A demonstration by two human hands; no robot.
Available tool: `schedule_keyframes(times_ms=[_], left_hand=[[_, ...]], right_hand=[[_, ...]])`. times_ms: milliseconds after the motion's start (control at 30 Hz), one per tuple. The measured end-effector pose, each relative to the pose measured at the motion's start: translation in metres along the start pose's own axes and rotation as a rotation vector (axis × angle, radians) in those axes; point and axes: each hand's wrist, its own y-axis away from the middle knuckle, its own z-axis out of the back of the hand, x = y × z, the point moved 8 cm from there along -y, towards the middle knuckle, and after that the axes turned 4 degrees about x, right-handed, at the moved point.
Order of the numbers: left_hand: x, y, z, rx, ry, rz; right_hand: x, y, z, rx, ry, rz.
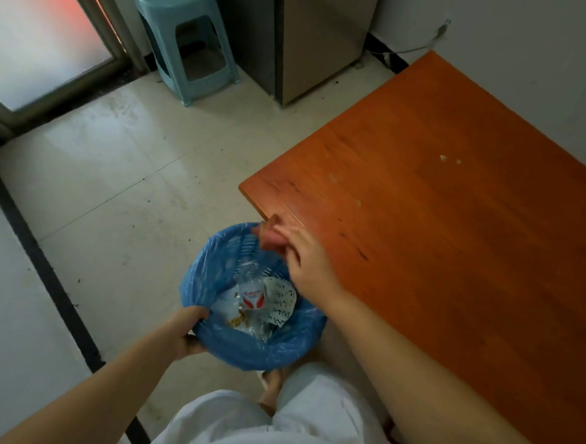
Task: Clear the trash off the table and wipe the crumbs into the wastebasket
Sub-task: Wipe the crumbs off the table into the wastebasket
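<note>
Left hand (188, 332) grips the near-left rim of the wastebasket (249, 349), fingers curled over the blue bag liner, holding it just below the desk (455, 231) corner. Right hand (303, 256) is over the basket's far rim at the desk edge, grip pinched on a small reddish cloth (269, 236); the cloth is blurred, hangs partly over the basket opening and touches or sits just off the desk edge, cannot tell which. Inside the basket: a crushed clear plastic bottle (251, 294) with a red-and-white label, a white wrapper (281, 301) with black squiggle print beside it, and brownish crumbs (237, 319) on the liner bottom. A few pale crumbs on the desk (443, 158) sit far from the hand, toward the wall side. Teal plastic stool (183, 36) and grey cabinet (313, 41) stand on the tiled floor beyond.
</note>
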Motion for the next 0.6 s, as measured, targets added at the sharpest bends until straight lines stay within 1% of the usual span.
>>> schedule_keyframes(times_ms=[67,133,200,233,267,367,467,533,567,600], left_hand=[[-0.002,0.001,0.001,-0.003,0.012,0.005],[-0.001,0.001,0.003,-0.012,0.028,0.020],[0.002,0.000,0.007,-0.032,0.056,0.035],[0.002,0.000,0.009,-0.041,0.076,0.040],[0.002,0.001,0.011,-0.052,0.094,0.044],[-0.005,0.003,0.013,-0.073,0.137,0.036],[-0.012,0.006,0.014,-0.107,0.157,0.024],[-0.018,0.007,0.015,-0.134,0.180,0.018],[-0.022,0.007,0.015,-0.143,0.193,0.016],[-0.025,0.008,0.016,-0.149,0.202,0.015]], right_hand=[[-0.020,-0.015,0.060,-0.228,-0.012,-0.105],[-0.056,-0.023,0.122,-0.424,0.004,-0.291],[-0.095,-0.026,0.157,-0.519,0.087,-0.478],[-0.106,-0.026,0.160,-0.521,0.155,-0.520],[-0.109,-0.028,0.153,-0.504,0.211,-0.505],[-0.079,-0.035,0.094,-0.355,0.273,-0.277],[-0.033,-0.032,0.022,-0.109,0.197,-0.090],[-0.004,-0.028,-0.023,0.114,0.135,0.033],[0.007,-0.027,-0.034,0.194,0.098,0.086],[0.014,-0.033,-0.032,0.209,0.045,0.110]])
